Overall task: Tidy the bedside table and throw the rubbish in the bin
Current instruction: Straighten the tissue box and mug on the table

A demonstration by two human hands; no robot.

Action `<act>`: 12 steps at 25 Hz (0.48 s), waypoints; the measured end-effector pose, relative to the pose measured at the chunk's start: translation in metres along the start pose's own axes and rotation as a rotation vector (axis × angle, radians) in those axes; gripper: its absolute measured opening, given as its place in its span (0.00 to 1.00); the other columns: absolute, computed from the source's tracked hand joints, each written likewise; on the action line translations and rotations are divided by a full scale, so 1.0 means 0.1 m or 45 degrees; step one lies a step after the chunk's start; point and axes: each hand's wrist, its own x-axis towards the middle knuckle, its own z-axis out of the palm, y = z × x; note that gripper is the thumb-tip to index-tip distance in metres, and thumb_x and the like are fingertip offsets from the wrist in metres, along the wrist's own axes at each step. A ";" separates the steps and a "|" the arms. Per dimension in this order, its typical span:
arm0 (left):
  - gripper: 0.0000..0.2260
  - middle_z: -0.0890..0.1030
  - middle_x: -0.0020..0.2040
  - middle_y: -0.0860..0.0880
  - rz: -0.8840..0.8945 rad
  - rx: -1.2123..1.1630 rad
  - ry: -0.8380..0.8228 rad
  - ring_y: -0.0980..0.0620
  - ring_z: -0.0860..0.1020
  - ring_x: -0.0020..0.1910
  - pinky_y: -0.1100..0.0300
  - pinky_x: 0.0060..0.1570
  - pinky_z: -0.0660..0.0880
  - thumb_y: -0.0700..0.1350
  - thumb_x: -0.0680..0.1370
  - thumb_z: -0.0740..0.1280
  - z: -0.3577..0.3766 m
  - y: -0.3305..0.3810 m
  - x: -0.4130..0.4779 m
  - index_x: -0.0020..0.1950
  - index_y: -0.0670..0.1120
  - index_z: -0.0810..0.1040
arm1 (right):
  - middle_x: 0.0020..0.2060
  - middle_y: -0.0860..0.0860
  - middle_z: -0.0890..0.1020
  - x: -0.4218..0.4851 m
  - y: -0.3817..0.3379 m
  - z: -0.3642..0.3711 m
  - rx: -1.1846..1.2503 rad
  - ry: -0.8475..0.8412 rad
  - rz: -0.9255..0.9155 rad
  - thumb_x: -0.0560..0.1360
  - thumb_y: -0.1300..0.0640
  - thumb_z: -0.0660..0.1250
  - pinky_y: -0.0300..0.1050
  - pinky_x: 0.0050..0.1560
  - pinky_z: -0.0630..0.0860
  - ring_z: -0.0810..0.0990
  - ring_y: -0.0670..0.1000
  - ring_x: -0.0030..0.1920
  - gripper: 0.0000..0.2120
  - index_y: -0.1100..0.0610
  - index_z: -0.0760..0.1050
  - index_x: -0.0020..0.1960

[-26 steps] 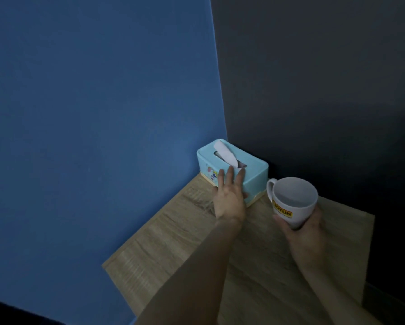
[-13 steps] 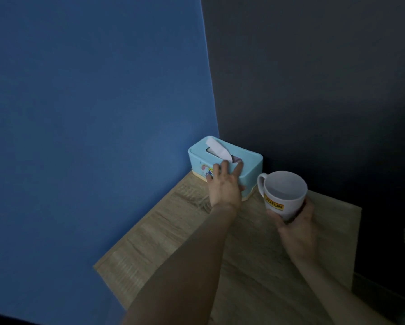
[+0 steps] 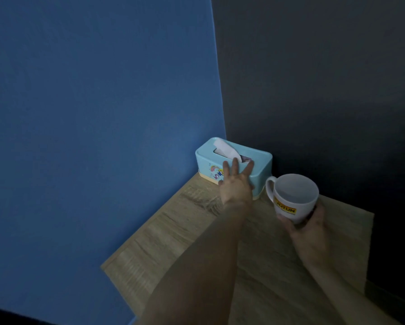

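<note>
- The tissue box (image 3: 261, 164) is set at the back corner of the worktop (image 3: 173, 242) (1 tissue (image 3: 225, 148) sticks out).
- It is pressed by the left hand (image 3: 235, 184), fingers straight.
- The white mug (image 3: 290, 200), just beside, is gripped by the right hand (image 3: 309, 228).

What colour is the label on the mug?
Yellow with dark lettering, on the white mug; the head view shows it.

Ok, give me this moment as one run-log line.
left hand: flat on blue tissue box at bedside table corner | right hand: grips white Jotun mug
</note>
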 end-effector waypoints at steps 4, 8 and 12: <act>0.31 0.48 0.79 0.48 0.008 -0.021 0.004 0.43 0.44 0.77 0.40 0.68 0.64 0.45 0.79 0.63 0.02 -0.01 0.02 0.76 0.59 0.50 | 0.68 0.59 0.70 0.03 -0.01 0.00 -0.021 -0.005 0.002 0.66 0.57 0.75 0.52 0.61 0.70 0.71 0.58 0.67 0.42 0.59 0.56 0.73; 0.31 0.48 0.79 0.49 0.006 -0.030 0.006 0.43 0.44 0.78 0.40 0.68 0.64 0.45 0.79 0.63 0.03 -0.03 0.01 0.76 0.59 0.50 | 0.68 0.59 0.69 0.15 0.01 0.00 -0.097 -0.016 0.013 0.67 0.55 0.74 0.54 0.61 0.72 0.73 0.58 0.64 0.39 0.55 0.58 0.72; 0.31 0.48 0.79 0.49 0.008 -0.046 0.013 0.43 0.43 0.78 0.41 0.68 0.64 0.45 0.79 0.62 0.05 -0.04 0.03 0.76 0.59 0.50 | 0.68 0.58 0.67 0.30 -0.01 0.02 -0.110 0.009 0.071 0.66 0.55 0.75 0.57 0.61 0.73 0.73 0.58 0.63 0.40 0.53 0.59 0.72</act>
